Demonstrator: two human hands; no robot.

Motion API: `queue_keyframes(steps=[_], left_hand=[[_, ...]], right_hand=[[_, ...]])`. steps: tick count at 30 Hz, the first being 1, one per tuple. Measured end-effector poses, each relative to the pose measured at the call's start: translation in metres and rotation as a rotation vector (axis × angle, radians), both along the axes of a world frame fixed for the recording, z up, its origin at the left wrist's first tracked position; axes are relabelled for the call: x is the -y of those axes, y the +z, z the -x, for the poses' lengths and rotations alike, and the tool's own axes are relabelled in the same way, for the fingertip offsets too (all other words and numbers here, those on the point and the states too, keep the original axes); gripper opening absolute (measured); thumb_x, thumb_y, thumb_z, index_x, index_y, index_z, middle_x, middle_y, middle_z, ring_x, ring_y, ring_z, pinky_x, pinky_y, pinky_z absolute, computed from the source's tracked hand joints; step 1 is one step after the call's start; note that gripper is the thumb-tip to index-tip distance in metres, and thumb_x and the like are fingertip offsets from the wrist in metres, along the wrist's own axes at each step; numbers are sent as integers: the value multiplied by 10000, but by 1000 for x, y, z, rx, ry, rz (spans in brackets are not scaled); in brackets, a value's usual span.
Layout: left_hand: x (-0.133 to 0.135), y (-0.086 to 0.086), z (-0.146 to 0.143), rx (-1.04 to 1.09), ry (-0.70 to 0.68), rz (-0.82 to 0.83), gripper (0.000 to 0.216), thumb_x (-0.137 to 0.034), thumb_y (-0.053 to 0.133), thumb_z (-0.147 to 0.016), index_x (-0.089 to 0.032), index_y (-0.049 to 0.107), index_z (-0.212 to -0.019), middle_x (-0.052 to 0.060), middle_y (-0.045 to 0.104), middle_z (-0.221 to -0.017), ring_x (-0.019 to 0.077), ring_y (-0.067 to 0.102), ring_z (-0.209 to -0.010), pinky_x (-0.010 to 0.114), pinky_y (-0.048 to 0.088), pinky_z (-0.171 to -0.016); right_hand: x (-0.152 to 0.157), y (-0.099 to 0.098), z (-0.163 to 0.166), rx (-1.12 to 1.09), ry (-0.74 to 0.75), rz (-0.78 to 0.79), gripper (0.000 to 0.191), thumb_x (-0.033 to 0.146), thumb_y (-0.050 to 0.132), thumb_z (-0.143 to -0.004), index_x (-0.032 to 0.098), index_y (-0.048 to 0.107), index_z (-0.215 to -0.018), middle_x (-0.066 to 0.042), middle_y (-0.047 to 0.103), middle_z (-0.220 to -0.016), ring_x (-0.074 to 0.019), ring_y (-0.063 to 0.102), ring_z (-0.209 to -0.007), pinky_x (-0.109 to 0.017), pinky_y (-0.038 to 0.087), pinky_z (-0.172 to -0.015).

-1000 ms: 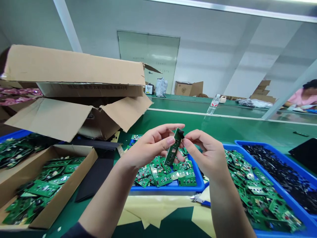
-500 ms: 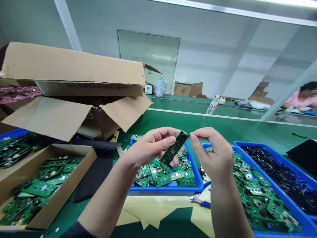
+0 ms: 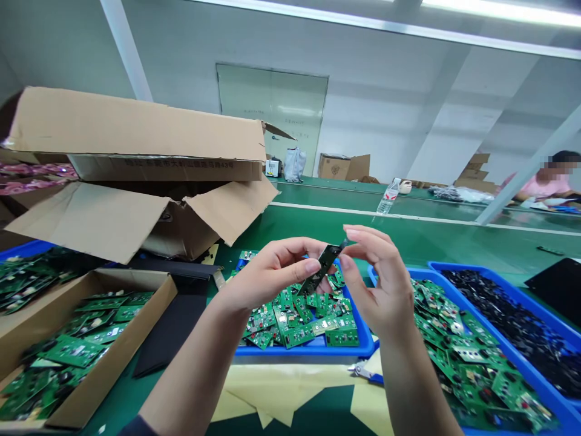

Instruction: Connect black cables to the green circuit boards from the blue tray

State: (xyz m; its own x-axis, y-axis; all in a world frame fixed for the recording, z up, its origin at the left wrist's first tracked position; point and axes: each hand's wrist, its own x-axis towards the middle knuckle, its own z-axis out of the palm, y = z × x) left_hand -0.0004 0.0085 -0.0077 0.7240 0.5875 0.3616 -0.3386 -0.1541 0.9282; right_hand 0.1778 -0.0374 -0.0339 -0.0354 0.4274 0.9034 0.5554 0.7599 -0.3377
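My left hand [image 3: 272,272] pinches a narrow green circuit board [image 3: 321,270] between thumb and fingers, holding it tilted above a blue tray [image 3: 318,350] of several small green boards. My right hand [image 3: 379,284] is beside the board's upper end, thumb and forefinger closed on its top tip, where a small black part sits. Both hands hover at the middle of the view, over the green table.
A cardboard box [image 3: 27,327] of green boards sits at the left, with a big open carton [image 3: 136,157] behind it. At the right are a blue tray [image 3: 563,412] of boards and another [image 3: 521,327] of black parts. A water bottle [image 3: 387,198] and another person [image 3: 544,181] are far back.
The board has tilted further from upright to slanted. My right hand has turned palm-in and its fingers have shifted up around the board's top end. The camera has dipped slightly.
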Motion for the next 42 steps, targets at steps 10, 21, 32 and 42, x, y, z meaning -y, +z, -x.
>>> queue_keyframes(steps=[10,21,32,42], left_hand=[[3,2,5,-64,220,-332,299,-181,707,-797,-182,681,-1095,38,630,-953,139,624,-877,265,522,-821],[1,-1,4,-57,278,-574,298,-222,699,-827,-223,693,-1124,63,632,-945,168,611,-900,274,528,-767],[-4,-4,7,-68,308,-702,238,-221,693,-833,-219,708,-1070,55,603,-926,153,610,-861,264,540,-741],[-5,-4,4,-101,368,-758,313,-182,688,-831,-236,684,-1139,50,602,-952,144,607,-854,267,538,-756]], right_hand=[[10,4,2,-348,80,246,279,205,611,-853,245,574,-1126,-37,659,-929,-160,661,-782,-320,580,-730],[8,5,-2,-467,603,704,197,370,675,-824,196,612,-758,3,659,-641,-123,624,-586,-252,542,-573],[0,1,-2,-476,662,841,318,482,719,-745,203,568,-750,38,579,-558,-113,577,-487,-266,541,-499],[12,10,-6,-386,346,428,112,198,679,-796,217,651,-903,-18,682,-810,-124,649,-703,-240,562,-636]])
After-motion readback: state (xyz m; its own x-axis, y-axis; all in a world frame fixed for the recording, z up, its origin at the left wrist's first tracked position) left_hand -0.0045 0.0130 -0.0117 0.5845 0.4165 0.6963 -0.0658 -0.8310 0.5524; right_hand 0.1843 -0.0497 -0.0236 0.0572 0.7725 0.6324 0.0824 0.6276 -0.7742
